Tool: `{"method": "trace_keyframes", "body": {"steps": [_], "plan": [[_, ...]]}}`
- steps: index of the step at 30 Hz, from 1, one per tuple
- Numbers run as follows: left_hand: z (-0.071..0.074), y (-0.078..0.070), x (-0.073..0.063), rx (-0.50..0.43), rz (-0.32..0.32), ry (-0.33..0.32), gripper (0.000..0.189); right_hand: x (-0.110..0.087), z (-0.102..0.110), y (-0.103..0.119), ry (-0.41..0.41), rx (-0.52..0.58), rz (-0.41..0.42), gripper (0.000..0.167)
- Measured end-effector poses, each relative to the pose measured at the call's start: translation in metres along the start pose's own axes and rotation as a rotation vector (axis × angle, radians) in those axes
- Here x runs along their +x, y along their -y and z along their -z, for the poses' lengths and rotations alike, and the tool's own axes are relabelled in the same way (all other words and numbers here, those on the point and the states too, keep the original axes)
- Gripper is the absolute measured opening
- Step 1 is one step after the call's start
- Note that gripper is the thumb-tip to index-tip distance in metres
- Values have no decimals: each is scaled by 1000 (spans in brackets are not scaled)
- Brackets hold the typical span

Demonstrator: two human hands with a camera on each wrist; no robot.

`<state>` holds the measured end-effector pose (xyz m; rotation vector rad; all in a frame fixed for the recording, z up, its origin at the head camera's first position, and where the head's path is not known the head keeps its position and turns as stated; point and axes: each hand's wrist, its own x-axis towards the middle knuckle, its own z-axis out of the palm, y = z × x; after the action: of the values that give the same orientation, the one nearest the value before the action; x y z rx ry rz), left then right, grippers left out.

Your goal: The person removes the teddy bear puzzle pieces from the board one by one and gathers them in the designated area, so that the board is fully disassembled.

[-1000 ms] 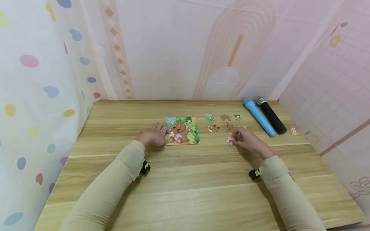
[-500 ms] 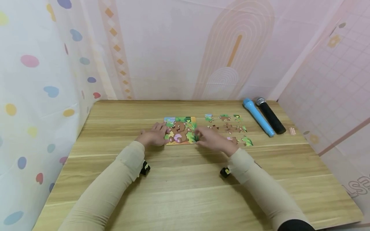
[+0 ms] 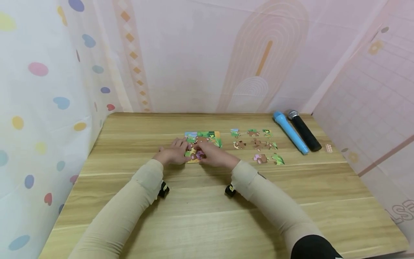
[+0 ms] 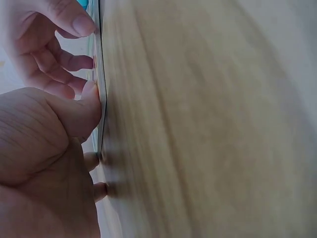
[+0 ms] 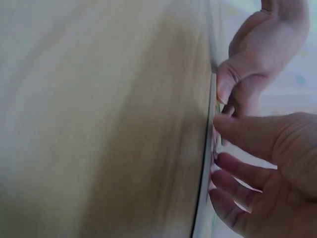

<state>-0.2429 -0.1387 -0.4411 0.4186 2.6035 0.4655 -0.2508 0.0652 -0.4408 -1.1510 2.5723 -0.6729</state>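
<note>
A jigsaw board [image 3: 211, 135] with a brown bear picture lies flat, its lower middle partly covered. My left hand [image 3: 174, 154] rests along the board's left edge, thumb on top. In the left wrist view, this left hand [image 4: 44, 144] has two fingertips lower, beside the board edge. My right hand [image 3: 215, 155] reaches over from the right, fingertips on the lower middle of the picture. The right wrist view has the right thumb [image 5: 242, 129] and the other fingertips spread at the board's surface, a gap between them. Loose puzzle pieces [image 3: 257, 144] lie in rows right of the board.
A blue microphone [image 3: 290, 133] and a black microphone [image 3: 304, 131] lie side by side at the back right. Beyond them is a small dotted card [image 3: 329, 148] near the table's right edge. A patterned curtain [image 3: 194, 54] hangs behind the wooden table [image 3: 200, 223].
My right hand has moved left from the loose pieces onto the board, uncovering a green piece in the front row. The left hand has stayed at the board's left edge.
</note>
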Motion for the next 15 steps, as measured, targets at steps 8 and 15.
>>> {"method": "trace_keyframes", "body": {"steps": [8, 15], "plan": [[-1, 3, 5, -10, 0, -37, 28, 4, -6, 2, -45, -57, -8, 45], [-7, 13, 18, -25, 6, -52, 35, 6, -6, 2, -60, -26, -36, 47]]}}
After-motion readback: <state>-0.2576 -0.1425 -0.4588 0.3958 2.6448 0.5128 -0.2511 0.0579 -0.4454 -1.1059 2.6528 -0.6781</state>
